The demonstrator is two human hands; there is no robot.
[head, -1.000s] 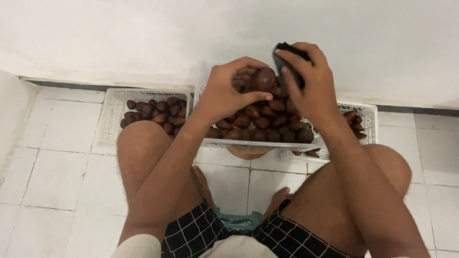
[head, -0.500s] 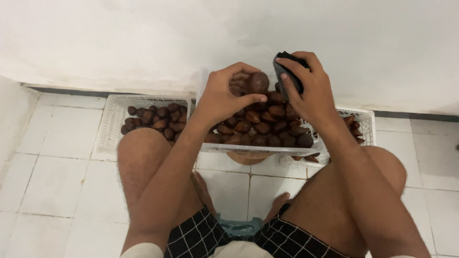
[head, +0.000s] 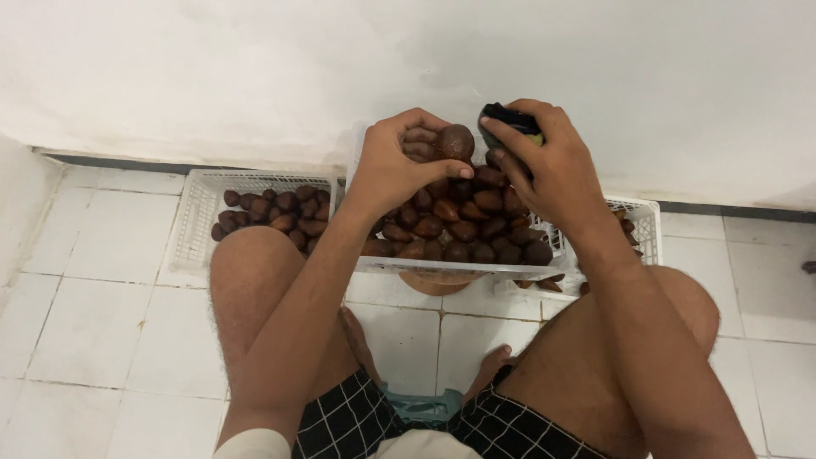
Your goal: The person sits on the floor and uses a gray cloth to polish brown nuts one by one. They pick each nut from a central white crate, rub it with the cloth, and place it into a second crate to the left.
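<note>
white tiled floor (head: pixel 110 280) under a white wall; a white basket (head: pixel 459 269) heaped with brown fruit sits between the knees. the left hand (head: pixel 395 166) grips one brown fruit (head: pixel 456 141) above the heap; the right hand (head: pixel 548 166) clasps a small dark tool (head: pixel 507 119).

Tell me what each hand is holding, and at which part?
The left hand pinches one brown fruit around its sides. The right hand grips a dark tool around its body.

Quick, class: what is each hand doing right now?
Left hand: closed on a brown fruit.
Right hand: closed on a black tool.
</note>
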